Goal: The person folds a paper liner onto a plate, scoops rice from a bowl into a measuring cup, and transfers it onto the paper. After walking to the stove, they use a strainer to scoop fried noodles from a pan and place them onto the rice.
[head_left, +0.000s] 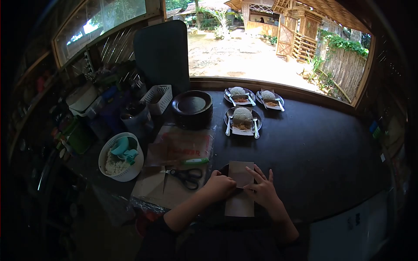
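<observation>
A strip of brown paper (241, 204) lies over a dark plate (224, 170) near the front of the black table, with a crease or overlap across its middle. My left hand (221, 186) is at the paper's left edge with its fingers curled together; what they grip, if anything, is hidden. On the right side of the paper rests my right hand (262, 188), fingers spread, its fingertips touching the surface. Black-handled scissors (187, 177) and a green-handled knife (196, 161) lie to the left on brown paper sheets (150, 185).
Farther back are plates (259, 114) with rice, food on paper and cutlery. Stacked dark plates (192, 106) and a white basket (160, 99) stand at back left. A white tub (138, 167) of rice with turquoise scoops sits left. A window frame (278, 90) borders the table's back.
</observation>
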`<state>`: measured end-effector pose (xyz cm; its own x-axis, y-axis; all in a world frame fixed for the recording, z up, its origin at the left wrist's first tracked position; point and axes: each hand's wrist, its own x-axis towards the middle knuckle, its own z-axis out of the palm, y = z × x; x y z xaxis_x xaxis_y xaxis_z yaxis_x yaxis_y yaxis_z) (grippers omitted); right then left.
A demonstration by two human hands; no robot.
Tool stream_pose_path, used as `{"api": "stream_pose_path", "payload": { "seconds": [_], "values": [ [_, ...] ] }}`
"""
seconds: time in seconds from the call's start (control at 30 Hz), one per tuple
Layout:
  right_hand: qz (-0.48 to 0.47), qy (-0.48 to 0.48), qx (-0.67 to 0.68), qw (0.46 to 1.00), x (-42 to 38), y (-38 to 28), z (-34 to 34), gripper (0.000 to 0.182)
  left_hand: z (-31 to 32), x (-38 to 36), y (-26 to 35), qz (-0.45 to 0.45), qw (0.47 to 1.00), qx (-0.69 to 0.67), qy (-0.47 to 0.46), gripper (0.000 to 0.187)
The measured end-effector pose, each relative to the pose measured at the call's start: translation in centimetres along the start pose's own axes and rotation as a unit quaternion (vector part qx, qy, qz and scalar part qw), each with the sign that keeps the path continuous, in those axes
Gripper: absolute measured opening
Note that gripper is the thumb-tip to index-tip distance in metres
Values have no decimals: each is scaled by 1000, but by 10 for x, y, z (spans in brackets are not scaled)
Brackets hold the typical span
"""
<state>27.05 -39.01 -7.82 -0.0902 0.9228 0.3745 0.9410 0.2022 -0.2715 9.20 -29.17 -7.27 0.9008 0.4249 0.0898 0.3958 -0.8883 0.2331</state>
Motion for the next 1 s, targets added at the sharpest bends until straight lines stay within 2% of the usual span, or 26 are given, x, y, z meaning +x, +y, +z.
{"api": "stream_pose_path", "payload": {
  "seconds": [0.13, 0.27, 0.37, 0.43, 0.87, 1.0],
  "values": [
    [5, -14, -8, 1000, 1, 1, -3, 12, -7, -1, 3, 13, 998, 41, 40, 18],
    [7, 0, -13, 1000, 1, 0, -5, 11, -11, -1, 5, 7, 998, 40, 46, 18],
    [35, -30, 15, 999, 0, 3, 0, 9, -12, 0, 6, -3, 998, 48, 37, 18],
    [20, 8, 13, 1000, -2, 5, 3, 7, -6, 0, 1, -5, 998, 47, 49, 17],
    [24, -36, 21, 999, -3, 7, 3, 11, -9, -4, 1, -41, 999, 19, 14, 14],
    [31, -43, 39, 998, -2, 5, -2, 15, -13, -6, 1, -47, 999, 7, 2, 20]
  ]
}}
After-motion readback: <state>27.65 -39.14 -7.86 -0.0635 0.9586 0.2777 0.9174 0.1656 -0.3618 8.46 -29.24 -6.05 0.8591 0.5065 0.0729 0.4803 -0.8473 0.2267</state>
